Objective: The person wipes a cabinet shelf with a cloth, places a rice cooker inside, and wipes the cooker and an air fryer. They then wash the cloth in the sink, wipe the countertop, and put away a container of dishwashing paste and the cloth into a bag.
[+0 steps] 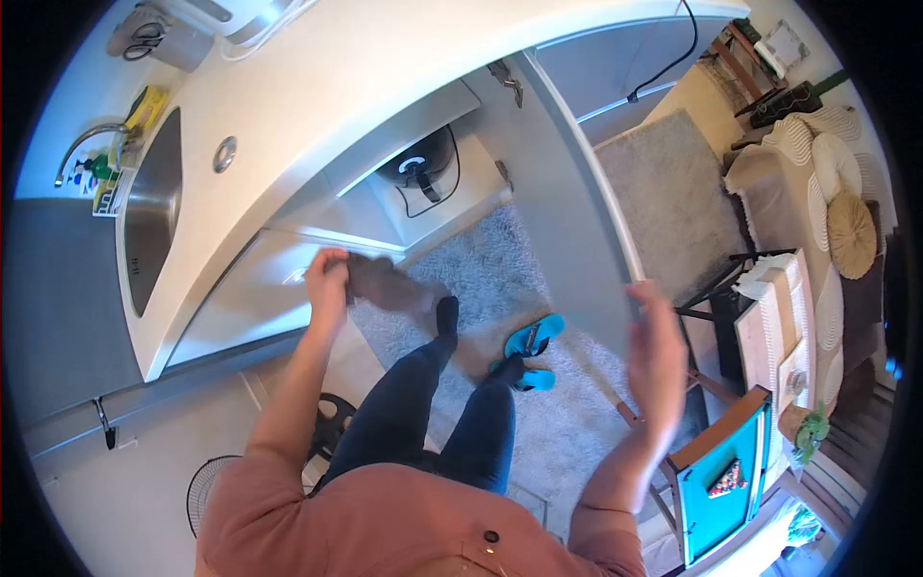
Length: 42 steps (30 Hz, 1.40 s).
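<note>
My left hand (327, 284) grips a brown cloth (389, 286) in front of the white counter's lower cabinet front (260, 288); the cloth hangs to the right of the hand. My right hand (657, 351) is raised with fingers apart and holds nothing, just beside the edge of an open grey cabinet door (567, 221). Inside the open cabinet stands a black appliance (420, 162) with its cord. Below me I see my legs in dark jeans and black socks, standing on a grey shaggy rug (481, 279).
A white countertop (317, 106) holds a steel sink (149, 221) with a tap (88, 142). Blue slippers (532, 338) lie on the rug. A chair (716, 298), a small pool-table toy (728, 478), a sofa with cushions (836, 212) and a fan (207, 490) stand around.
</note>
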### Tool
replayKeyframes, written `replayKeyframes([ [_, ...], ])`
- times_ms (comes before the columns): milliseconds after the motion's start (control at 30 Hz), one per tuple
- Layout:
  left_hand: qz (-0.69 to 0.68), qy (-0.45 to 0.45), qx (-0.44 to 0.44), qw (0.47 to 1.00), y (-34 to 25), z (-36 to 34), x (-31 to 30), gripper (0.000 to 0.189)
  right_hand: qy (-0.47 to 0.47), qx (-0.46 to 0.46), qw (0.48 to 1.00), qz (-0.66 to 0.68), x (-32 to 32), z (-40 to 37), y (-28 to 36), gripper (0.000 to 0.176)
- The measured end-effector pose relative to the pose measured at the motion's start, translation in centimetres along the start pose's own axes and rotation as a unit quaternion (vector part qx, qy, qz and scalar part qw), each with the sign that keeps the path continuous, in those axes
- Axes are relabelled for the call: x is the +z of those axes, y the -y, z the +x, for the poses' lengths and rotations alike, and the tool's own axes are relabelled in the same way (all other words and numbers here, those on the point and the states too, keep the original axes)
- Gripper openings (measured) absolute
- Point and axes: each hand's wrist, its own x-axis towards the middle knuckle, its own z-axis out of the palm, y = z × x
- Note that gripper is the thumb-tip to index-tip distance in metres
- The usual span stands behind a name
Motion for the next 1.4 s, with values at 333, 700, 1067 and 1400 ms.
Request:
replayKeyframes([
  [333,0.514,-0.171,0.017,0.841,12.3,23.3,11.8,0.082,-0.347,-0.086,0.884,-0.301,1.5,6.7,-10.2,0.009],
  [700,0.278,0.111,0.314,0.901,10.3,33.9,30.9,0.03,-0.56,-0.109,0.761,-0.31,-2.8,11.2,-25.0,0.029],
  [1067,0.439,-0.167,0.059,0.881,7.5,33.4,13.9,0.051,-0.616,0.002,0.7,-0.362,-0.5,11.3,-20.4,0.032],
  [1400,0.441,-0.121,0.035,0.889,9.7,47.3,14.8,0.065,-0.653,-0.074,0.676,-0.334,0.3,10.2,-19.8,0.023],
])
